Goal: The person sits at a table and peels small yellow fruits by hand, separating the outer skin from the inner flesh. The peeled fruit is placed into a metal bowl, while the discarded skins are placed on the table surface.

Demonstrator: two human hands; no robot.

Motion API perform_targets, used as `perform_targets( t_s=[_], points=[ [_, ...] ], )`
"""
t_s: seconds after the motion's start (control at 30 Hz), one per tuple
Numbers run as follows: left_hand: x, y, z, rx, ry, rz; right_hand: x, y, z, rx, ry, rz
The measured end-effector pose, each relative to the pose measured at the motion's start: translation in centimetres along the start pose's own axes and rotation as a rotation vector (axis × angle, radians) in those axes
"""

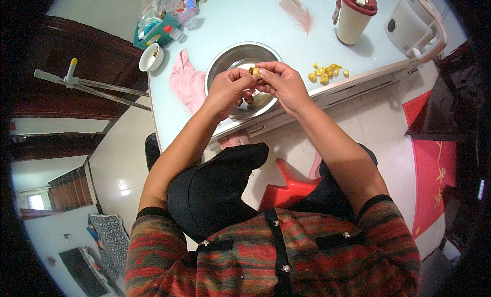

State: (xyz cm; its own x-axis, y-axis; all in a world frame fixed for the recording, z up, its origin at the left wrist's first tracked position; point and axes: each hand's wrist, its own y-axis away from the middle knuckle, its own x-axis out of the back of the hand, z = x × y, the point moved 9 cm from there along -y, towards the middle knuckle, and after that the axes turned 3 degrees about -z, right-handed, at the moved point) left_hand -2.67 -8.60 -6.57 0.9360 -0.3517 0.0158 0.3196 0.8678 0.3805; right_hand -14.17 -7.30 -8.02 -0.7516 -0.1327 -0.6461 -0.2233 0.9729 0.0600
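Note:
Both hands meet over a stainless steel bowl near the table's front edge. Between the fingertips is a small yellow nut kernel, probably a chestnut, with dark brown shell on its left side. My left hand pinches the shell side, and my right hand grips the yellow side with thumb and fingers. In the bowl, below the hands, lie brown unpeeled nuts; the hands hide part of the inside. Several peeled yellow pieces form a loose pile on the table, right of the bowl.
A pink cloth lies left of the bowl, beside a small white bowl. Behind stand a green box and a small bottle. A pink feather, a lidded cup and a white kettle-like appliance are farther right.

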Motion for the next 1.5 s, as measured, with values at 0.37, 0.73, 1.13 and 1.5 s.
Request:
perform_targets(
  t_s=[0.37,0.73,1.13,1.5],
  points=[
    [0.2,-0.3,-0.2,-0.025,0.03,-0.014,0.4,-0.2,0.1,0.029,-0.039,0.019],
    [0.5,0.0,0.8,-0.037,-0.009,0.035,0.9,-0.2,-1.3,0.181,0.148,0.088],
    [0.9,-0.4,0.6,-0.102,0.064,0.077,0.2,0.0,-1.4,0.248,0.238,0.074],
    [0.4,-0.2,1.2,-0.123,0.133,0.092,0.5,0.0,-1.4,0.244,0.184,0.109]
  ],
)
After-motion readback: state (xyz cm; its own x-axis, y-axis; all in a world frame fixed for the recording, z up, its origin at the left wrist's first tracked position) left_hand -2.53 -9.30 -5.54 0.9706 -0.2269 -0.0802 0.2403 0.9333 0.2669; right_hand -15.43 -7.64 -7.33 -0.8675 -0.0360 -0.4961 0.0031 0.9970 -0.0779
